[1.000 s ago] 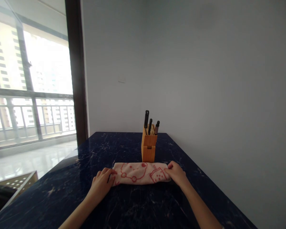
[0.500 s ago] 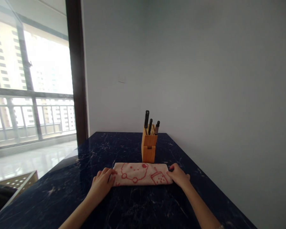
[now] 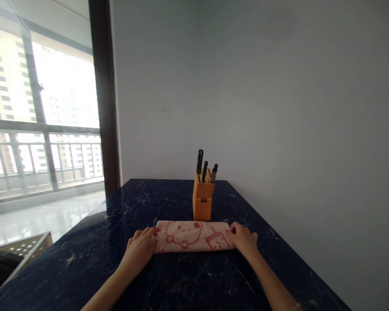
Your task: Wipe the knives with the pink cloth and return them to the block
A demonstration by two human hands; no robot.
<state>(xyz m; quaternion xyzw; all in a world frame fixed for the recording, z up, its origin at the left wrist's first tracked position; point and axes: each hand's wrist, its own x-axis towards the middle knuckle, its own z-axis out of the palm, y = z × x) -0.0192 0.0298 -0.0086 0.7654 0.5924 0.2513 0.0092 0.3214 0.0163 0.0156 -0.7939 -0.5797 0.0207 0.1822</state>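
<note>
A folded towel (image 3: 188, 237), pale pink with red cartoon line drawings, lies flat as a long strip on the dark blue marbled table. My left hand (image 3: 140, 247) grips its left end, thumb and fingertips closed at the edge. At the opposite end, the bent fingers of my right hand (image 3: 243, 239) pinch the towel's right edge. Just behind the towel stands a wooden knife block (image 3: 202, 207). Several black-handled tools stick up from it, among them a tall black handle (image 3: 199, 161); their blades are hidden inside the block.
The dark marbled tabletop (image 3: 152, 198) runs back to a grey wall (image 3: 278, 108), which also borders it on the right. To the left are a glass door and window with a balcony railing. A beige perforated basket or stool (image 3: 29, 247) is beside the table at lower left.
The towel and the fingers of my left hand have shifted very slightly to the right. Both hands stay at the towel's ends.
</note>
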